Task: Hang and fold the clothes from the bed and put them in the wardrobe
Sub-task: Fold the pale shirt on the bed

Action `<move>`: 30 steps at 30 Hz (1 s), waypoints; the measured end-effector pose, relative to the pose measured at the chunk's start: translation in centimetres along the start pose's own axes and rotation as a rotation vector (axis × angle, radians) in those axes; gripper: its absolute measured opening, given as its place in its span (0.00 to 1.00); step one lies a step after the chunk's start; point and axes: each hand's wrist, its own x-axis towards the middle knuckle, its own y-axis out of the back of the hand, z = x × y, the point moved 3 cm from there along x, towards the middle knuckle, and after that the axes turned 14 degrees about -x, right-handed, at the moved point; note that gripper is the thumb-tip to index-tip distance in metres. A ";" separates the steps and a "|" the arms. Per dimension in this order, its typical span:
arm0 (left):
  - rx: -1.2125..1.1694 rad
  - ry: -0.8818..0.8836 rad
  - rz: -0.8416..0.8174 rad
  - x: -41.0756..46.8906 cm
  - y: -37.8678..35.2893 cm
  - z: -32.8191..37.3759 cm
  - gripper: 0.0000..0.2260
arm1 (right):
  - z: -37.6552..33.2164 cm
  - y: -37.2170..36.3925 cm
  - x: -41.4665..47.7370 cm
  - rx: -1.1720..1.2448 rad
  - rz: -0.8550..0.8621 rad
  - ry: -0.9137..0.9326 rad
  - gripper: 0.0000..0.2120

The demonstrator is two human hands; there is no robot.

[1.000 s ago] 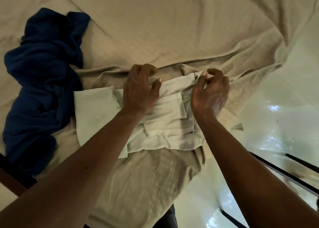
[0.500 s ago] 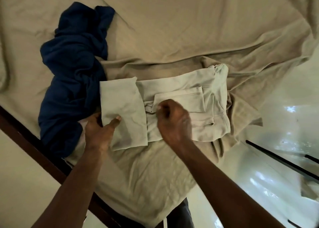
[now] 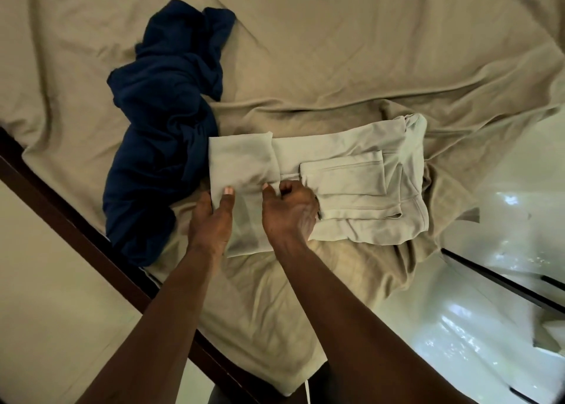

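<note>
A pale grey-green garment (image 3: 351, 186) lies half folded on the tan bed sheet (image 3: 336, 51), near the bed's corner. My left hand (image 3: 211, 217) grips its left flap at the near edge, thumb on top and fingers underneath. My right hand (image 3: 289, 211) pinches the cloth just right of that flap, fingers curled into the fabric. A crumpled dark blue garment (image 3: 165, 122) lies on the sheet to the left, touching the pale one.
The dark wooden bed frame (image 3: 76, 220) runs diagonally along the lower left, with pale floor (image 3: 46, 296) beyond it. A glossy floor and dark metal bars (image 3: 504, 281) lie to the right of the bed corner.
Both hands left the garment's far edge and came to its near left part. The left hand took hold of the left flap; the right hand shifted left beside it.
</note>
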 end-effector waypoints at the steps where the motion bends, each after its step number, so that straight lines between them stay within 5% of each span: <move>1: 0.007 0.000 0.000 0.0 0.1 0.0 0.07 | 0.0 0.0 0.0 0.009 0.002 0.003 0.12; 10: 0.443 -0.213 -0.053 -0.6 -0.7 1.1 0.17 | 1.9 5.6 -1.1 0.015 0.208 0.195 0.09; 16: 0.308 -0.112 -0.081 -0.4 -1.8 1.0 0.22 | 3.6 5.8 2.2 -0.042 0.148 0.233 0.08; 20: -0.094 0.077 -0.205 -0.7 -2.0 1.2 0.14 | 3.0 5.8 2.0 -0.270 0.283 0.414 0.18; 26: -0.195 -0.014 -0.404 -5.4 -3.8 4.9 0.19 | 2.7 5.8 2.4 0.016 -0.157 0.286 0.18; 30: -0.108 -0.189 -0.467 -9.4 -7.1 7.0 0.21 | 2.8 9.3 3.0 0.477 -0.567 -0.012 0.35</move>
